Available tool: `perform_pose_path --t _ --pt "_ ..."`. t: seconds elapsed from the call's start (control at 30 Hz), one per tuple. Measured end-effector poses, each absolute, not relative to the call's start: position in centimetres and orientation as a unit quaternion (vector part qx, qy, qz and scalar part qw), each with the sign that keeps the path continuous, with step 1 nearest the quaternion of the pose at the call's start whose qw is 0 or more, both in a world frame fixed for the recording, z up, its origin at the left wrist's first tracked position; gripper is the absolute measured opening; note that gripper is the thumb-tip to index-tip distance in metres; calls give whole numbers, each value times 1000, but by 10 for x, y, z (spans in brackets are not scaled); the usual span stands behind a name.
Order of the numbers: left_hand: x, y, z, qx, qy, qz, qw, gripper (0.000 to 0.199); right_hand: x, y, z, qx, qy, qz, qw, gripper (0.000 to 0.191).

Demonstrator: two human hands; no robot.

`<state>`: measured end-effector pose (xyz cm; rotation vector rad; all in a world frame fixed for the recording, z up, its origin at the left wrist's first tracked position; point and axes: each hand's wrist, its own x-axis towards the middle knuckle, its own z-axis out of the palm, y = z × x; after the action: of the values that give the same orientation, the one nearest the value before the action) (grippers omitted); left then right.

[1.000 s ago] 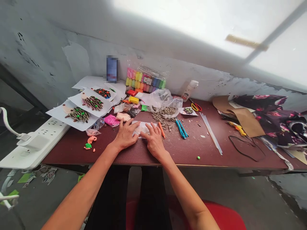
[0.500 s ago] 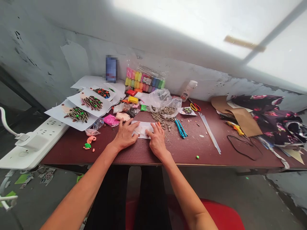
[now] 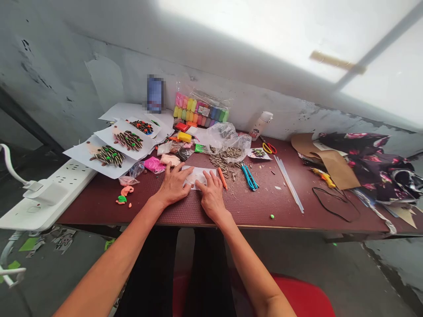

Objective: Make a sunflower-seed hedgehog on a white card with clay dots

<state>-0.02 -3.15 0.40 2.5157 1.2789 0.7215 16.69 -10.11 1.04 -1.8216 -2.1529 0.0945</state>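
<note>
A small white paper point(image 3: 199, 173) lies on the brown table between my hands, with a pale patch on it that I cannot make out clearly. My left hand point(image 3: 174, 185) rests on the paper's left side, fingers spread. On its right part lies my right hand point(image 3: 211, 191), fingers stretched out and the index finger touching the pale patch. An orange pen-like stick point(image 3: 222, 178) lies just right of my right hand. Beyond it is a heap of striped sunflower seeds point(image 3: 228, 155). A lump of pale clay point(image 3: 169, 160) sits behind my left fingers.
A blue utility knife point(image 3: 249, 177), scissors point(image 3: 269, 147) and clear glue sticks point(image 3: 289, 185) lie to the right. Seed-and-clay hedgehog pictures point(image 3: 109, 155) are stacked at left, near a white power strip point(image 3: 49, 200). Packs of coloured clay point(image 3: 198, 110) and a white bottle point(image 3: 261, 125) stand behind.
My right hand has shifted slightly left across the paper, uncovering more of the orange stick. My left hand stays nearly in place.
</note>
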Motion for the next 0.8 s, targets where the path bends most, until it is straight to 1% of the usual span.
perform_pose_path --t 0.23,0.57,0.8 --pt "-1 -31 2 857 437 250 114 62 175 -95 15 -619 -770 55 142 50" --pt "-1 -30 1 858 439 244 109 60 181 -83 22 -583 -802 54 116 52" --pt "-2 -30 1 861 438 240 101 59 186 -82 20 -572 -809 44 130 54"
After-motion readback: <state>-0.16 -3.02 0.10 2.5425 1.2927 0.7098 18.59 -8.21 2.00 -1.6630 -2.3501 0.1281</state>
